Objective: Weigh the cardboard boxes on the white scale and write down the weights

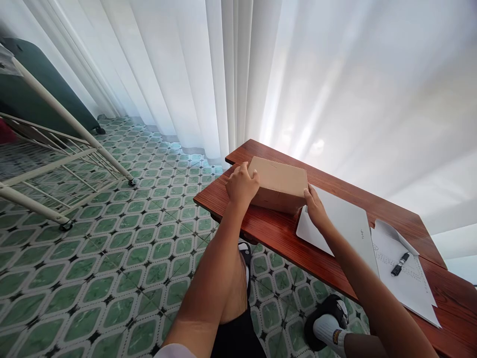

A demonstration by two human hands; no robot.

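Observation:
A closed brown cardboard box lies on the left end of a red-brown wooden table. My left hand grips the box's left end, fingers curled over its top edge. My right hand presses against the box's right near corner. The box partly rests on a large white envelope that lies flat to its right.
White paper sheets with a black marker on top lie at the table's right. White curtains hang behind. A green tiled floor, a white metal rack at left, and my feet in sandals are below.

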